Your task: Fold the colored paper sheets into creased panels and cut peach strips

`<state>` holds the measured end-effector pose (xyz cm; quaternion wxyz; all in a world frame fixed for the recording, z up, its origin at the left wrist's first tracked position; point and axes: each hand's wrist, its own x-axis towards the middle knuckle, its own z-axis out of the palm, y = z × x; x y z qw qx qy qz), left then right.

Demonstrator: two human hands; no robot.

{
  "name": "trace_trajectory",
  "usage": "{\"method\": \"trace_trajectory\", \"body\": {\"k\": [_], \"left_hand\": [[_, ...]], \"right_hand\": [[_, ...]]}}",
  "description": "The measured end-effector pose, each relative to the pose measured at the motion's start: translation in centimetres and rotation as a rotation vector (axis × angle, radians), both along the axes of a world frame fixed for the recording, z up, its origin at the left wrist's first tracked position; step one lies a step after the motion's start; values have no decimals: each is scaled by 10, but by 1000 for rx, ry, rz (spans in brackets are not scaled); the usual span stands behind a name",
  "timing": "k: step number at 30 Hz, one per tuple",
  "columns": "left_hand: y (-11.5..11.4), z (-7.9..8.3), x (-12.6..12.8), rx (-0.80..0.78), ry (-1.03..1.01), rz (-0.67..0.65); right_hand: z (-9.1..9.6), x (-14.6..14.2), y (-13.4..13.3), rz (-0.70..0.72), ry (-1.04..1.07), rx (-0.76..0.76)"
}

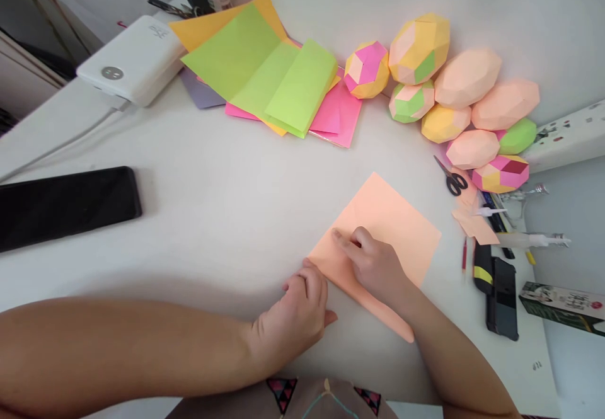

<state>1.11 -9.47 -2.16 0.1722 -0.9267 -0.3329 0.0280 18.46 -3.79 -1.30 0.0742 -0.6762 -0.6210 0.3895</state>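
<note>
A peach sheet of paper point(387, 223) lies folded on the white table point(222, 217), near its front. My left hand point(297, 309) rests at the sheet's left corner, fingers curled and pressing down on the edge. My right hand point(373, 264) lies on top of the paper, index finger stretched out along the fold, the other fingers curled under. Neither hand lifts the sheet; both press it flat against the table.
A stack of green, orange and pink paper point(269, 72) lies at the back, with several folded paper polyhedra point(466, 101) to its right. Scissors point(452, 179), pens and a dark case point(501, 293) lie right; a black phone point(66, 205) and a white power bank point(132, 60) left.
</note>
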Motion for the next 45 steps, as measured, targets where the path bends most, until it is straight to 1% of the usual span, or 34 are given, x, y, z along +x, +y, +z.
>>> {"method": "trace_trajectory", "body": {"k": [2, 5, 8, 10, 13, 15, 18, 23, 25, 27, 29, 31, 32, 34, 36, 37, 38, 39, 42, 44, 45], "left_hand": [[0, 2, 0, -10, 35, 4], [-1, 4, 0, -22, 50, 0], [0, 3, -1, -36, 22, -39], [0, 1, -1, -37, -7, -89], [1, 0, -2, -24, -50, -168], [0, 0, -3, -21, -58, -183], [-1, 1, -3, -15, -37, -156], [-1, 2, 1, -5, 55, 11], [-1, 2, 1, -5, 71, 19], [1, 3, 1, -20, 62, -8], [8, 5, -2, -86, 26, -52], [23, 7, -6, -214, -39, -114], [34, 8, -9, -301, -77, -146], [59, 9, -15, -434, -137, -134], [85, 7, -20, -494, -203, -98], [95, 5, -23, -531, -231, -114], [104, 4, -26, -565, -262, -124], [111, 2, -28, -575, -283, -95], [118, 0, -33, -618, -294, -75], [117, 1, -34, -638, -280, -90], [115, 2, -34, -641, -270, -91]], "right_hand": [[0, 0, 0, -37, 25, -26], [1, 1, 0, 0, 49, -20], [1, 1, 1, 10, 51, -18], [2, 0, 1, -17, 42, -33], [4, -5, 2, -102, 27, -83], [5, -6, 2, -132, 30, -109], [5, -6, 2, -128, 37, -105], [2, -3, 1, -51, 54, -59], [2, -3, 1, -54, 46, -47], [3, -4, 1, -67, 36, -44], [4, -4, 1, -63, 38, -53], [5, -3, 1, -48, 35, -64], [5, -2, 1, -28, 29, -64], [6, -1, 1, 18, 14, -50], [5, -1, 1, 47, -1, -30], [4, -1, 0, 52, -5, -20], [2, -1, -1, 51, -10, -13], [0, 0, -2, 49, -16, -8], [-6, 3, -4, 70, -27, 18], [-10, 6, -5, 145, -33, 65], [-11, 8, -5, 206, -48, 108]]}}
